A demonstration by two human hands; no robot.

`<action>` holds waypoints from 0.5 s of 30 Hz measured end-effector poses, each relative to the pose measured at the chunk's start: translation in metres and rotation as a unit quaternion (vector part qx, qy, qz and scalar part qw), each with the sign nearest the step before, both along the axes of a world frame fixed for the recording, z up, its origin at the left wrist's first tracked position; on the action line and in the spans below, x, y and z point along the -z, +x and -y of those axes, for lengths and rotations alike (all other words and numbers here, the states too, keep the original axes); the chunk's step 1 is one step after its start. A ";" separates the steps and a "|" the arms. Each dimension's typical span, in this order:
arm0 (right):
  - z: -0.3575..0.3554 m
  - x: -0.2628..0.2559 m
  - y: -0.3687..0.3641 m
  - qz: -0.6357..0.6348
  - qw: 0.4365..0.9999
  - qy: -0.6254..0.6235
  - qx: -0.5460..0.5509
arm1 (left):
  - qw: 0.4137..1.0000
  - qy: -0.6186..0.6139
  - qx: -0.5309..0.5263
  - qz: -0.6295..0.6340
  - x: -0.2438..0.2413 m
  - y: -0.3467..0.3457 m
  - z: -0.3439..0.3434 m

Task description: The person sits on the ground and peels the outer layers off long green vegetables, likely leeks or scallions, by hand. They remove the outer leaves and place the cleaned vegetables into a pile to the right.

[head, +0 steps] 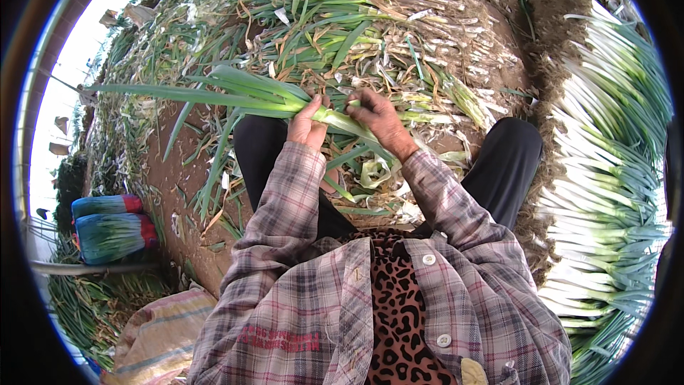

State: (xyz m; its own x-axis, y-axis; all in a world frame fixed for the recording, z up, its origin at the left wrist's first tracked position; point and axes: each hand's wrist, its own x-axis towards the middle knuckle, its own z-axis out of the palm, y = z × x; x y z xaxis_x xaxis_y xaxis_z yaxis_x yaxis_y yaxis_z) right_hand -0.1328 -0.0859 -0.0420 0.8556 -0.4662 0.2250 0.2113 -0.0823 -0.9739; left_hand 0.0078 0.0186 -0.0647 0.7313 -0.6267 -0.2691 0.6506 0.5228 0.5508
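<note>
My left hand point(309, 124) is closed around the upper stalk of a long green onion point(251, 97), held roughly level above my lap. Its green leaves fan out to the left. On the other side, my right hand point(380, 120) pinches a small green piece of outer leaf point(355, 102) between thumb and forefinger. The pale stalk point(344, 122) runs from the left hand toward the right, and its root end is hidden behind my right hand and sleeve. Curled, peeled leaf sheaths point(375, 172) lie on the ground between my knees.
Untrimmed green onions point(342, 27) lie in a broad heap ahead. Along the right stretches a row of cleaned white-stalked onions point(593, 187), roots facing me. Bundles in blue-and-red wrapping point(109, 238) rest at left, by a pole point(96, 268) and a woven sack point(165, 331).
</note>
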 end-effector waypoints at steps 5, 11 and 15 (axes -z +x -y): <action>-0.014 0.005 0.012 0.049 0.972 -0.213 0.082 | 0.998 0.018 0.036 0.040 0.003 -0.011 0.001; -0.014 0.012 0.015 0.062 0.969 -0.232 0.059 | 0.998 0.056 0.035 0.002 0.002 -0.012 0.000; -0.012 0.016 0.015 0.040 0.991 -0.130 0.008 | 0.993 0.060 0.067 -0.073 0.004 -0.005 -0.005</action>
State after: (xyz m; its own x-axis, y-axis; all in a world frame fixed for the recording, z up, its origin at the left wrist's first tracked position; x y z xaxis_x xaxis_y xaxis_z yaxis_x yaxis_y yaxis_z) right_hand -0.1182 -0.0740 -0.0582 0.8234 -0.3965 0.4060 0.2840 -0.3314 -0.8997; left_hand 0.0027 0.0231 -0.0690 0.5910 -0.6725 -0.4454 0.7877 0.3622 0.4983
